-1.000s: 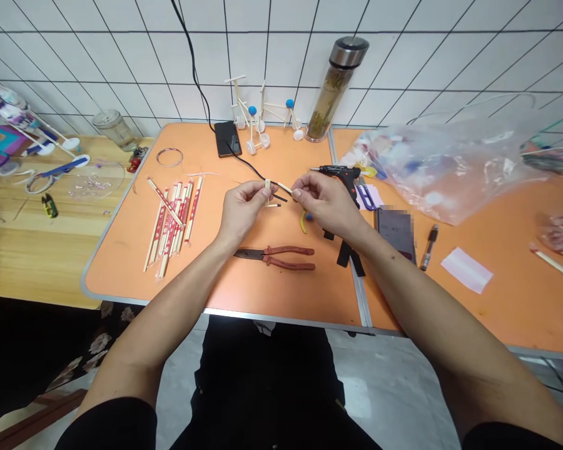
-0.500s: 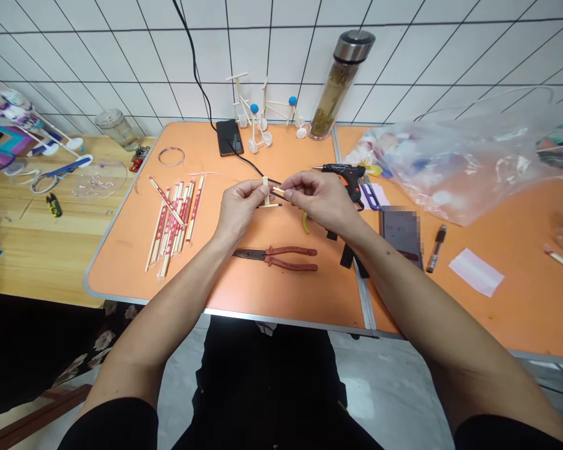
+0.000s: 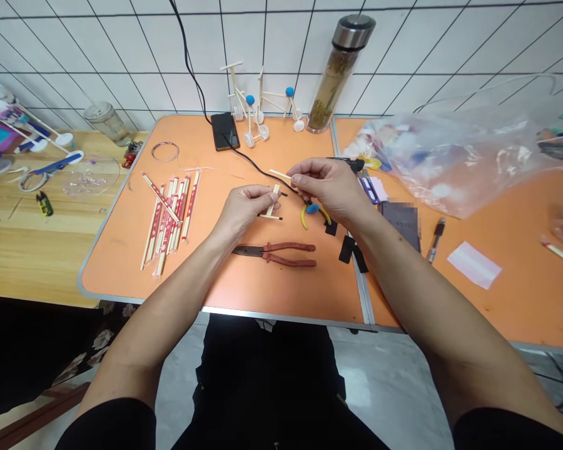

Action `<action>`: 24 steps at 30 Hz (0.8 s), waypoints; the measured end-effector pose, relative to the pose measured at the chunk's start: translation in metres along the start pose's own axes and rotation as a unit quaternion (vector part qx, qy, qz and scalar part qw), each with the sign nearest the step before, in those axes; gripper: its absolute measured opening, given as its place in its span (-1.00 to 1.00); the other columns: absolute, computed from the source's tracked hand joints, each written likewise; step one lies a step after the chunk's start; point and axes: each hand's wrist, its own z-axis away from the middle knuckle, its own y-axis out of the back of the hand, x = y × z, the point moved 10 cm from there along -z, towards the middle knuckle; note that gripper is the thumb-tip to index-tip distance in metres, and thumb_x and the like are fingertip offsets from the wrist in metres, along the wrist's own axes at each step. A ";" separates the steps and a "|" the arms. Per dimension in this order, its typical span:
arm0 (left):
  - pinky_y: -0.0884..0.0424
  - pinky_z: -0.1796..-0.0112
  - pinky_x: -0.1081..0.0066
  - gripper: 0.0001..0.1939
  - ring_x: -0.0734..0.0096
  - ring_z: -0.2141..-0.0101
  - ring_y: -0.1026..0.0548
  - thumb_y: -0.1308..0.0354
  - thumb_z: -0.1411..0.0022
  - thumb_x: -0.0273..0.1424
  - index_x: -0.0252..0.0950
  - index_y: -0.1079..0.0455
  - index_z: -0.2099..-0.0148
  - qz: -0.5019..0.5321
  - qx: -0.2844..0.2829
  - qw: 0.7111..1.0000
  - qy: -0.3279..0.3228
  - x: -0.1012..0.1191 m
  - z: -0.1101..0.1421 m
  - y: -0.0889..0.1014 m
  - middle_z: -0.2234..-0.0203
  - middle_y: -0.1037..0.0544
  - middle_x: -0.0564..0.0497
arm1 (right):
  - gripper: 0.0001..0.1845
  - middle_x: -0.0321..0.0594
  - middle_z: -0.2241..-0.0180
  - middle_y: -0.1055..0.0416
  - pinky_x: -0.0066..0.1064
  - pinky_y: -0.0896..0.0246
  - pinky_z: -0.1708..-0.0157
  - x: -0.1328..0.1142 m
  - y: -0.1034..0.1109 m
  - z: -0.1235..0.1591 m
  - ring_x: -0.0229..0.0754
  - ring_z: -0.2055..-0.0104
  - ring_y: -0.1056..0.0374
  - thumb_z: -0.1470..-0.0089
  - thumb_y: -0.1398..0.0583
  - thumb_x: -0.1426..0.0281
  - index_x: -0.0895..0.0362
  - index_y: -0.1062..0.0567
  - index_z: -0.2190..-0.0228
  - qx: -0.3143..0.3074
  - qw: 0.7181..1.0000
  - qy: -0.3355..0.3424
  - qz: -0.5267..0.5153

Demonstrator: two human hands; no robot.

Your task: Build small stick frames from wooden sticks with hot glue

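Note:
Between its thumb and fingers, my left hand (image 3: 248,209) pinches a small frame of joined wooden sticks (image 3: 273,206) with a dark-tipped crosspiece at the bottom. My right hand (image 3: 326,184) is closed on a short wooden stick (image 3: 280,174), whose free end points left above the frame, apart from it. Below the hands lie red-handled pliers (image 3: 281,254). A yellow-handled tool (image 3: 304,217) with a blue round piece (image 3: 312,209) rests under my right hand. Wrapped chopsticks (image 3: 171,219) lie in a loose pile left of my left hand.
Stick models with white wheels (image 3: 251,119), a phone (image 3: 224,132) and a tea bottle (image 3: 340,75) stand along the wall side. A glue gun (image 3: 354,164) is partly hidden behind my right hand. To the right are a plastic bag (image 3: 450,156) and a pen (image 3: 436,240).
My right hand has drawn up and right, away from the left hand, carrying the short stick. My left hand has lowered slightly with the frame. The camera view has shifted a little.

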 end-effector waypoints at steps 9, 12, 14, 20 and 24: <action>-0.56 0.29 0.38 -0.60 0.37 0.44 -0.66 -0.58 0.05 -0.39 -0.29 -0.61 0.13 0.020 0.016 1.000 0.010 -0.013 -0.008 0.006 0.49 -0.69 0.05 | -0.83 -0.31 0.48 -0.52 -0.39 -0.21 0.49 -0.002 -0.004 0.002 -0.28 0.49 -0.30 -0.05 -0.49 0.29 0.08 -0.71 0.30 -0.010 1.000 0.004 0.014; -0.57 0.27 0.37 -0.41 0.34 0.43 -0.69 -0.58 0.01 -0.39 -0.27 -0.56 -0.09 0.005 0.019 1.000 -0.003 -0.013 -0.010 0.008 0.50 -0.69 0.09 | -0.83 -0.31 0.48 -0.52 -0.39 -0.23 0.48 -0.001 -0.005 0.003 -0.27 0.48 -0.31 -0.06 -0.49 0.31 0.08 -0.71 0.30 -0.010 1.000 0.001 0.013; -0.57 0.24 0.36 -0.29 0.33 0.40 -0.70 -0.59 -0.01 -0.38 -0.27 -0.52 -0.22 -0.006 0.013 1.000 -0.011 -0.010 -0.008 0.007 0.48 -0.70 0.10 | -0.86 -0.30 0.48 -0.52 -0.38 -0.23 0.48 0.001 -0.005 0.003 -0.27 0.48 -0.32 -0.06 -0.48 0.34 0.09 -0.71 0.31 -0.006 1.000 -0.004 0.013; -0.54 0.24 0.37 -0.39 0.37 0.40 -0.69 -0.53 -0.07 -0.42 -0.27 -0.61 -0.20 -0.021 0.021 0.999 -0.025 -0.001 -0.005 0.006 0.47 -0.71 0.10 | -0.91 -0.29 0.47 -0.53 -0.37 -0.26 0.47 0.004 -0.003 0.003 -0.27 0.50 -0.32 -0.05 -0.47 0.40 0.09 -0.70 0.34 0.008 1.000 -0.016 0.010; -0.55 0.21 0.35 -0.39 0.36 0.40 -0.68 -0.50 -0.09 -0.45 -0.29 -0.60 -0.22 -0.030 0.017 0.999 -0.030 0.000 -0.005 0.005 0.47 -0.72 0.09 | -0.86 -0.27 0.45 -0.57 -0.39 -0.28 0.49 0.009 -0.004 0.001 -0.28 0.49 -0.33 -0.05 -0.51 0.36 0.08 -0.70 0.34 0.005 1.000 -0.018 -0.020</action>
